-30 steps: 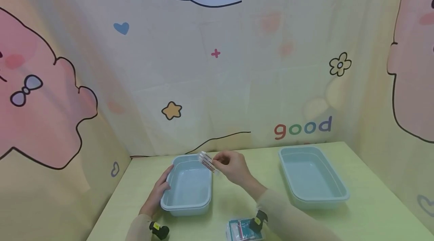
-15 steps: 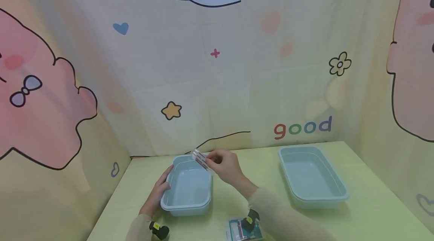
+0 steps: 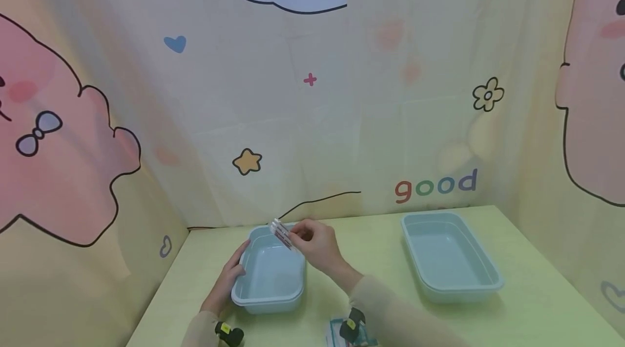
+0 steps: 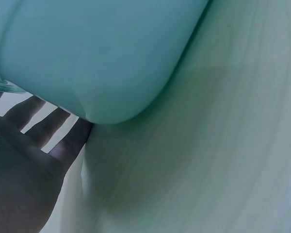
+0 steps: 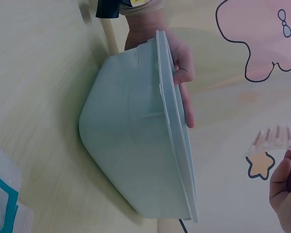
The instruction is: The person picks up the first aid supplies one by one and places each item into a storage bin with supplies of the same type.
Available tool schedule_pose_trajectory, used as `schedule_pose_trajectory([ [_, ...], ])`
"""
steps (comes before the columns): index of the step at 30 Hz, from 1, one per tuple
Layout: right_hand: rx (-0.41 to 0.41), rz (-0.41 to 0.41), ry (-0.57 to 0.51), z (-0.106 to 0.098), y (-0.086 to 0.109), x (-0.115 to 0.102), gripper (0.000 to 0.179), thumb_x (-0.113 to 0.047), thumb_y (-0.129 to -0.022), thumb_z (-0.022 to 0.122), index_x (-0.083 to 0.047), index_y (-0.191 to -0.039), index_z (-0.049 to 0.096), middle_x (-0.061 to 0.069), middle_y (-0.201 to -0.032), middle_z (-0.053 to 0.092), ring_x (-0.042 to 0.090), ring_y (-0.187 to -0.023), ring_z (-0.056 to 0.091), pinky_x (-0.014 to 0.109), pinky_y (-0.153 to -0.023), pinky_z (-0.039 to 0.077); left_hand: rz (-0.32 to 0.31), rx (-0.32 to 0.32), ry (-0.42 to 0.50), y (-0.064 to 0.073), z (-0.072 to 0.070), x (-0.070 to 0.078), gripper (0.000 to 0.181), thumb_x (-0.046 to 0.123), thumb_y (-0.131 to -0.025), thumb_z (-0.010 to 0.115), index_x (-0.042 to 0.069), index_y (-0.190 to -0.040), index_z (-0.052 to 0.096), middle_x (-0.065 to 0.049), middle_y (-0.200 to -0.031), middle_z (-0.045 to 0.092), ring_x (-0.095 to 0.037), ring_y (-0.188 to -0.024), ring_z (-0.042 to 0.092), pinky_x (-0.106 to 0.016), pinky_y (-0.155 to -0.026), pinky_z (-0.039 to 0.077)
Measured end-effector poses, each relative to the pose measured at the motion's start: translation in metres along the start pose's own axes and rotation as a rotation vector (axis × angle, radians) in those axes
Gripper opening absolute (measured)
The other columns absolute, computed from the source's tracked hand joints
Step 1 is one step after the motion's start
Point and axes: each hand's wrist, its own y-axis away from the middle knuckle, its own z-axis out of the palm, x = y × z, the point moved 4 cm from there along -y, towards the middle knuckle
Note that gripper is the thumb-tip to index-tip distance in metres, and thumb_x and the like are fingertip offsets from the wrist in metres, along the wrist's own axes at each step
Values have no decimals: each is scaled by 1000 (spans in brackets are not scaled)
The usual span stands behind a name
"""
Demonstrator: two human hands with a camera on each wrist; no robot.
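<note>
In the head view, my left hand (image 3: 225, 279) grips the left side of a light-blue plastic basin (image 3: 270, 306), thumb over the rim. The left wrist view shows that hand's fingers (image 4: 68, 145) along the basin's outer wall. Above the basin's far right part, my right hand (image 3: 316, 245) pinches a clear packet of thin reddish-brown, swab-like sticks (image 3: 281, 233) between thumb and fingers. The packet slants up to the left. In the right wrist view the sticks (image 5: 275, 138) lie side by side in a row, beyond the basin rim (image 5: 177, 141).
A second light-blue basin (image 3: 459, 287) stands on the right of the pale table (image 3: 361, 227). Near the front edge lies a stack of teal-and-white packets (image 3: 337, 334), partly hidden by the right wrist's camera (image 3: 352, 325). A printed curtain (image 3: 312, 130) hangs behind.
My right hand has moved left with the packet of sticks, from beside the basin's right rim to over its far part. The left hand and both basins have stayed put.
</note>
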Motion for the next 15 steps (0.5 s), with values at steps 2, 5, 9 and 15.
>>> schedule_pose_trajectory([
  [2,-4,5,1,1,1,0,5,-17,-89,71,-13,-88,70,-1,-81,69,9,-67,57,18,-60,50,-2,0,1,0,0,0,78,8,-82,44,32,-154,26,-11,-164,10,-46,-146,13,-67,-110,22],
  [5,-9,1,11,3,2,0,5,-17,-89,70,-13,-88,70,-1,-81,69,8,-67,57,18,-59,50,-4,-2,3,0,1,0,78,8,-82,44,31,-154,26,-11,-164,9,-45,-147,13,-67,-110,22],
  [9,-12,-7,22,5,2,1,4,-16,-89,70,-12,-87,69,-2,-79,69,7,-65,57,18,-58,49,-1,0,3,1,2,0,77,7,-82,44,31,-154,25,-11,-164,10,-46,-146,14,-68,-109,23],
  [15,-7,-4,29,5,2,3,5,-17,-89,71,-13,-88,70,-3,-76,68,5,-64,56,18,-57,48,10,3,3,1,3,1,77,8,-82,43,31,-154,26,-12,-164,11,-47,-145,17,-67,-108,27],
])
